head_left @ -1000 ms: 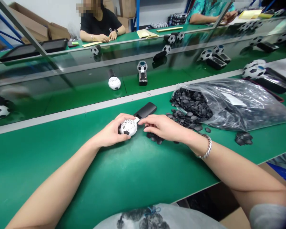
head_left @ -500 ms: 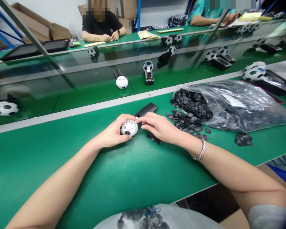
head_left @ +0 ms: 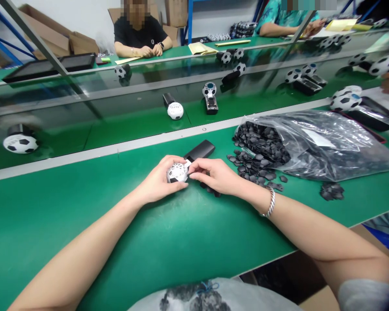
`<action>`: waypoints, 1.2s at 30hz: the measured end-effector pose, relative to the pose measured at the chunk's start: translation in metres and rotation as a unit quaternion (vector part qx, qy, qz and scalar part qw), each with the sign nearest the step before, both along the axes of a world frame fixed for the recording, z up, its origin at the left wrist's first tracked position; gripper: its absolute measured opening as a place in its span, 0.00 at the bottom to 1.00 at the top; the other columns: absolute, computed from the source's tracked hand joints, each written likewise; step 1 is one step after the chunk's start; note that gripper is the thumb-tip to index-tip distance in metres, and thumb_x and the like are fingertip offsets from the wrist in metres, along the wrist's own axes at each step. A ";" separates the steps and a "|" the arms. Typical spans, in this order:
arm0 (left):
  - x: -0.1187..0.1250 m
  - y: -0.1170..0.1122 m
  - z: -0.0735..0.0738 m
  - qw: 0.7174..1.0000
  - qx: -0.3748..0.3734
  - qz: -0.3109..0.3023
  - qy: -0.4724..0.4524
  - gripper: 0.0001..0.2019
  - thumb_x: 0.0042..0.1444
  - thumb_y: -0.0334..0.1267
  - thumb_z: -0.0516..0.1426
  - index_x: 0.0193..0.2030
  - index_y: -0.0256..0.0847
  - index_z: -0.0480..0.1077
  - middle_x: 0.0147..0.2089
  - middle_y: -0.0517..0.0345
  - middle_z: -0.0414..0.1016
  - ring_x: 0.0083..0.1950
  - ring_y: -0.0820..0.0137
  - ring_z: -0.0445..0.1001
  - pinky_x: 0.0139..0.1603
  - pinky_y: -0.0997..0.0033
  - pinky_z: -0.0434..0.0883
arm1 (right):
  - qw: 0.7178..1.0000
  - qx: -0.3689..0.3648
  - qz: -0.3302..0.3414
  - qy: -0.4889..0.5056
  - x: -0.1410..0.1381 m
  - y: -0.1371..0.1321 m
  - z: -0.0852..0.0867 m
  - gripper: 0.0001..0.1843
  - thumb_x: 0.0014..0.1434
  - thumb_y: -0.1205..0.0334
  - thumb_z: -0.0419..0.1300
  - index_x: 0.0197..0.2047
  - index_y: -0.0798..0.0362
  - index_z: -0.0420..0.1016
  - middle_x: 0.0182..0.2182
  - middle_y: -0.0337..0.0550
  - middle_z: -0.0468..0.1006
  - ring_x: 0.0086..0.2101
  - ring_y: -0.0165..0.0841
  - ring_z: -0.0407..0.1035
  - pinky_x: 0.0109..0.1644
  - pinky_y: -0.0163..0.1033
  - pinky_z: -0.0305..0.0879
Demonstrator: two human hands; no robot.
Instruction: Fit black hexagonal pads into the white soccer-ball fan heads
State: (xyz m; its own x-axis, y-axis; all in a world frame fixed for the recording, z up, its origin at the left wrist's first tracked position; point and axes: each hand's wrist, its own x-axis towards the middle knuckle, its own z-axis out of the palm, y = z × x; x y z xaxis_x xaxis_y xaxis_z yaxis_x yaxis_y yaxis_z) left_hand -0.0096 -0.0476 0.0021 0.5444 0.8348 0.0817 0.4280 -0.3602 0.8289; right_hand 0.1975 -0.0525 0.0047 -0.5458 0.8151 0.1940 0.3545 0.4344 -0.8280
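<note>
My left hand point(head_left: 158, 181) is wrapped round the white football-shaped head point(head_left: 177, 173) of a small hand-held fan whose black handle point(head_left: 199, 151) lies on the green table point(head_left: 84, 224). My right hand point(head_left: 210, 175) has its fingertips pinched together against the right side of that head, and what they pinch is too small to make out. A few loose black pieces point(head_left: 210, 189) lie under my right hand.
A clear plastic bag point(head_left: 314, 142) spills several black pentagon pieces point(head_left: 253, 164) to the right, with a small heap point(head_left: 332, 191) beyond. More football fans point(head_left: 175, 110) ride the conveyor point(head_left: 123, 125) behind. Two other people sit at the far bench.
My right hand has closed in from open fingers to a pinch against the fan head. The fans on the conveyor have drifted to the right.
</note>
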 end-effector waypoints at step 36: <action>0.017 -0.001 -0.011 0.992 0.077 0.048 -0.091 0.16 0.41 0.29 0.55 0.40 0.40 0.66 0.44 0.57 0.65 0.46 0.66 0.66 0.49 0.68 0.65 | 0.996 -0.084 -0.030 0.017 -0.006 0.015 -0.003 0.09 0.53 0.61 0.63 0.29 0.56 0.69 0.21 0.34 0.70 0.21 0.25 0.63 0.25 0.28 0.58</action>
